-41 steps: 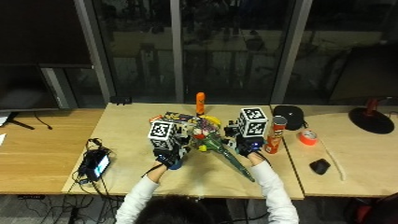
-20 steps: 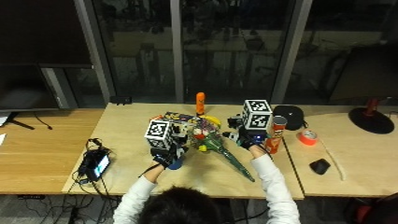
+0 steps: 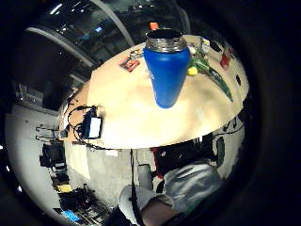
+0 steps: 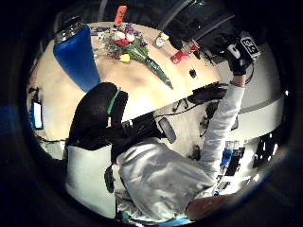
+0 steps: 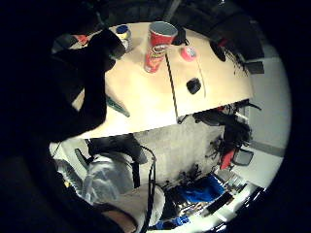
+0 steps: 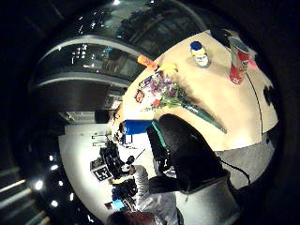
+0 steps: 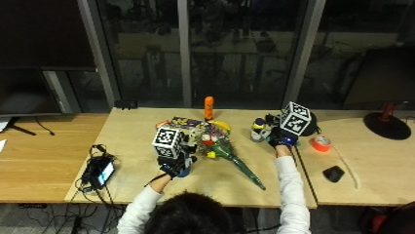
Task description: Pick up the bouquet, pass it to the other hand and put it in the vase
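Outside view: left hand [image 7: 174,167] is hovering at the blue vase [image 7: 183,163] on the counter [image 7: 136,141], fingers hanging relaxed and gripping nothing. Just right of it, the bouquet [image 7: 220,148] is lying flat, long axis running diagonal, blooms pointing to the far left, green wrapped stem [image 7: 250,175] pointing toward the person. It's sitting between both hands, touching neither. Right hand [image 7: 283,140] is hovering well right of it, can't tell that grip. Can't read any labels.
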Available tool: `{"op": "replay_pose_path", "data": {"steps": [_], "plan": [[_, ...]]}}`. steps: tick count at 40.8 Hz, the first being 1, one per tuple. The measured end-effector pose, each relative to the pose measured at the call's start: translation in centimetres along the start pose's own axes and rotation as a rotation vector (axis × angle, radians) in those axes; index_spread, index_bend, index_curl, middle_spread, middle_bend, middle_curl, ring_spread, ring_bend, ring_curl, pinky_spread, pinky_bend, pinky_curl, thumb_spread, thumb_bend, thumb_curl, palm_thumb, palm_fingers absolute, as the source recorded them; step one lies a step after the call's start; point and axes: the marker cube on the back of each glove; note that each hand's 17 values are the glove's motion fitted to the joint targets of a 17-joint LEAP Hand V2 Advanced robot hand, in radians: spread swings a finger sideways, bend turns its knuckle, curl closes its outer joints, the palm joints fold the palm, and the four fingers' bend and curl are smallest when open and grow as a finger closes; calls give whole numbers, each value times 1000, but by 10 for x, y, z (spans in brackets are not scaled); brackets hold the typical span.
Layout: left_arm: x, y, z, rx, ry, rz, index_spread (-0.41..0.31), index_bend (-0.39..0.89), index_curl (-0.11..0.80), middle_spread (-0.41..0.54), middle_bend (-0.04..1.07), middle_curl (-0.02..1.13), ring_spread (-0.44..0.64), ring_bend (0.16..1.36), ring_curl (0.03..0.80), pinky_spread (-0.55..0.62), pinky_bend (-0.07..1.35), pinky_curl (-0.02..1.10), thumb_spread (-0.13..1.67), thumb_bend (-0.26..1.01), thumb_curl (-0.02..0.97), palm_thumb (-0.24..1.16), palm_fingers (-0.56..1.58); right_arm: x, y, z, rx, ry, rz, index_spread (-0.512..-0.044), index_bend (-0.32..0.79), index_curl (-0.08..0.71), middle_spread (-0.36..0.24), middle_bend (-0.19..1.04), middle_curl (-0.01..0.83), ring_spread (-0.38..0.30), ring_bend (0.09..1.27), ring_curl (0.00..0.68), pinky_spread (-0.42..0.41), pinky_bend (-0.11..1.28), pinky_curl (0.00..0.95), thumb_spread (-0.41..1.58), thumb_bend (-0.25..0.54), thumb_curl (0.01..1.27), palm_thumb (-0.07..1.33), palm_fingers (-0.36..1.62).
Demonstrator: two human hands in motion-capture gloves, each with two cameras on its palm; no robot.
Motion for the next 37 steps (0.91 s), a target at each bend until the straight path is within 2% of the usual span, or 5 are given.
{"op": "replay_pose_path", "data": {"steps": [14,23,27,32,37], "plan": [[4,-7,4,-1,27,0,71,168,328,272,189,311,444,420,223,417,196,283,1092,-21,317,504,196,32,-3,84,-62,42,18,-157,55,80,118,239,335,76,699,328,248,793,370,1105,-23,286,464,386],[9,-3,1,-11,18,15,71,165,333,272,189,320,445,421,231,418,197,292,1093,-22,323,502,191,47,-18,166,-133,50,-9,-154,45,71,82,257,355,9,750,351,202,799,369,1085,-23,303,472,443],[9,-2,3,-15,23,22,71,165,335,272,189,323,446,421,234,418,196,295,1096,-22,323,498,189,46,1,178,-187,103,66,-157,38,65,53,270,363,-39,768,357,133,822,370,1075,-20,311,483,514],[8,0,2,-16,26,26,71,166,337,272,189,327,446,421,238,418,196,299,1097,-22,324,496,188,53,21,190,-281,309,262,-158,46,66,27,283,376,-66,771,368,92,822,374,1067,-22,317,490,528],[8,1,2,-13,26,23,71,166,339,275,189,330,446,420,241,419,196,301,1098,-22,325,496,187,45,11,221,-120,171,16,-165,79,79,-11,310,390,-108,791,377,44,765,358,1059,-4,336,554,616]]}}
